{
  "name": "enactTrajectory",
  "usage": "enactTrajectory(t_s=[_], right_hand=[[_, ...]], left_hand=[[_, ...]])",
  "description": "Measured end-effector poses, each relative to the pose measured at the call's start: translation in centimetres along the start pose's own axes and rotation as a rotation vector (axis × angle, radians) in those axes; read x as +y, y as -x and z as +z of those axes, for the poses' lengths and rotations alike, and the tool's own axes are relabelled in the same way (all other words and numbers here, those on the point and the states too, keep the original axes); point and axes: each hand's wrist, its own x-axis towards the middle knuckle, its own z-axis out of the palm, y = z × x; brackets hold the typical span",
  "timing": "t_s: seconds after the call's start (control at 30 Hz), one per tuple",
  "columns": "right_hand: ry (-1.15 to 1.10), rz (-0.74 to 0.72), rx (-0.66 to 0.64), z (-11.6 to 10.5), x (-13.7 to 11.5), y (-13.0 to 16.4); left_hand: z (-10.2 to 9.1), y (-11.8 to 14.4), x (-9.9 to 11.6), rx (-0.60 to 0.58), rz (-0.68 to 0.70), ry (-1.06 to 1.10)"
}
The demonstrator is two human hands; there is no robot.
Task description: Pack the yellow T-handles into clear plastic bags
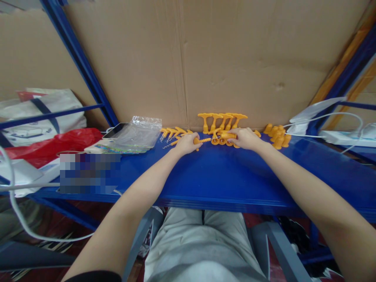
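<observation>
My left hand (187, 143) is closed around the T-shaped handle of an orange plastic corkscrew (204, 140), its threaded shaft pointing right. To the right, my right hand (245, 138) has its fingers wrapped round an orange plastic corkscrew body (226, 135). The two held parts face each other a short gap apart. Several orange ring-ended pieces (222, 141) lie beneath and beside the right fingers, partly covered. Left of my left hand lies a group of orange handles with metal spirals (169, 135).
Several T-topped orange corkscrews (223, 121) stand against the cardboard wall (188, 62). Orange bottle-shaped parts (277, 135) are grouped at the right. On the left of the blue table (205, 176) lie a clear plastic bag (138, 135), a red bag (58, 145) and white cables (13, 196).
</observation>
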Motion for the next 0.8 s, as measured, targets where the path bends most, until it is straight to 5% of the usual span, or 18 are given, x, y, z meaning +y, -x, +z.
enactTrajectory(t_s=[0.37, 0.6, 0.8], right_hand=[[-0.134, -0.175, 0.126, 0.8, -1.8, 0.1], [-0.241, -0.192, 0.147, 2.2, -1.1, -0.1], [-0.557, -0.112, 0.126, 2.8, -0.8, -0.6]], left_hand=[[0.3, 0.2, 0.5, 0.08, 0.114, 0.13], [0.2, 0.2, 1.1, 0.068, 0.115, 0.23], [0.1, 0.3, 1.0, 0.063, 0.063, 0.235]])
